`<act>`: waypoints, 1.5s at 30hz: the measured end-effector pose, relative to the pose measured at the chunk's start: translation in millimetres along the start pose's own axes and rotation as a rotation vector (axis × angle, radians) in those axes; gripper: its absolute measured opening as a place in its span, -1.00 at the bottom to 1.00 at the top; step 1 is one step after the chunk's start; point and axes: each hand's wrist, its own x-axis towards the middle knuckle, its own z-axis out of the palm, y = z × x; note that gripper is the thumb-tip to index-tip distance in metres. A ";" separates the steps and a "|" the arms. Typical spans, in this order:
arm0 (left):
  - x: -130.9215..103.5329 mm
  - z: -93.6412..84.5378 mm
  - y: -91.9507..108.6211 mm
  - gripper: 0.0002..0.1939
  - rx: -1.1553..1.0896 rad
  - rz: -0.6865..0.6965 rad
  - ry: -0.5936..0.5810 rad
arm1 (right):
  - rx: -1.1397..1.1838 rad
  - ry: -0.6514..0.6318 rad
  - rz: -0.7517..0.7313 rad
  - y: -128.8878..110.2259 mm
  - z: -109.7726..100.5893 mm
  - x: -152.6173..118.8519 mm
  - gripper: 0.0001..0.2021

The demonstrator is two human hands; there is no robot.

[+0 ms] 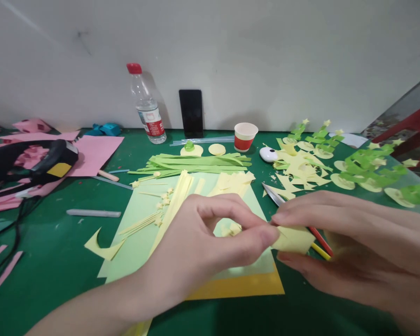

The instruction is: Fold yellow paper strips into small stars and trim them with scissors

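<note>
Between my two hands is a small folded piece of pale yellow paper [296, 239]. The thumb and forefinger of my left hand [203, 247] pinch its left edge. My right hand [367, 247] holds it from the right, thumb below and fingers above. Behind the right hand, a pointed metal blade [273, 194] and a red stick-like piece [320, 241] show in part. Pale green sheets [133, 242] lie under my left hand, with yellow paper strips [175, 205] and small folded paper stars [164, 201] on them.
Green strips [199, 162], a paper cup [245, 136], a water bottle [148, 109] and a phone [191, 113] stand or lie at the back. Yellow scraps [301, 168] and green-and-yellow paper pieces [367, 163] are on the right. Pink paper [98, 151] and a black strap-like device [52, 158] occupy the left.
</note>
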 end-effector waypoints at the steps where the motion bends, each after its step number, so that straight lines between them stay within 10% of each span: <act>1: -0.5 0.3 0.1 -0.77 -0.002 -0.001 0.005 | 0.038 0.038 -0.013 -0.4 -0.1 -0.3 -0.66; 13: -2.0 2.6 -2.2 -0.79 0.013 0.041 0.044 | 0.202 0.133 -0.037 -1.6 -1.1 -5.5 -0.92; 45: -5.5 3.8 2.5 -0.83 0.090 0.029 0.023 | 0.029 0.164 -0.149 6.1 5.9 -9.3 -0.81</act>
